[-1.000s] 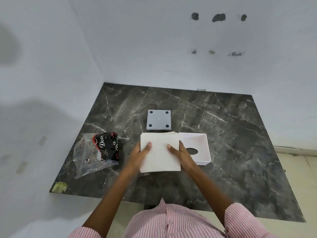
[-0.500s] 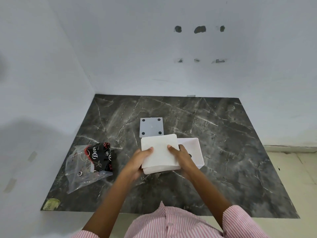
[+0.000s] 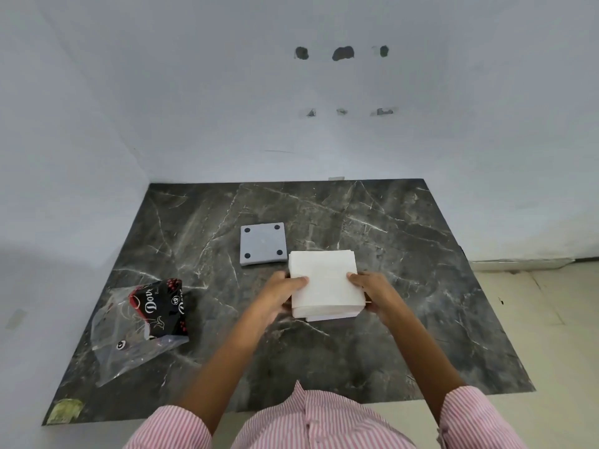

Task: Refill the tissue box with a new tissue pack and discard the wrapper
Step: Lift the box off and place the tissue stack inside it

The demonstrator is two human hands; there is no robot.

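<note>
A white stack of tissues lies over the white tissue box, which it covers almost fully; only a strip of the box shows under its near edge. My left hand grips the stack's left side and my right hand grips its right side, thumbs on top. The box's grey base plate, with round black feet at its corners, lies upside down just beyond and to the left. The empty wrapper, clear plastic with a black and red printed part, lies on the counter's left side.
The dark marble counter sits in a corner between white walls at the back and left. A small yellow-green patch marks its near left corner. Pale floor shows beyond the counter's right edge.
Both hands have carried the tissue stack to the right, from beside the box to over it. The box's round opening is now hidden.
</note>
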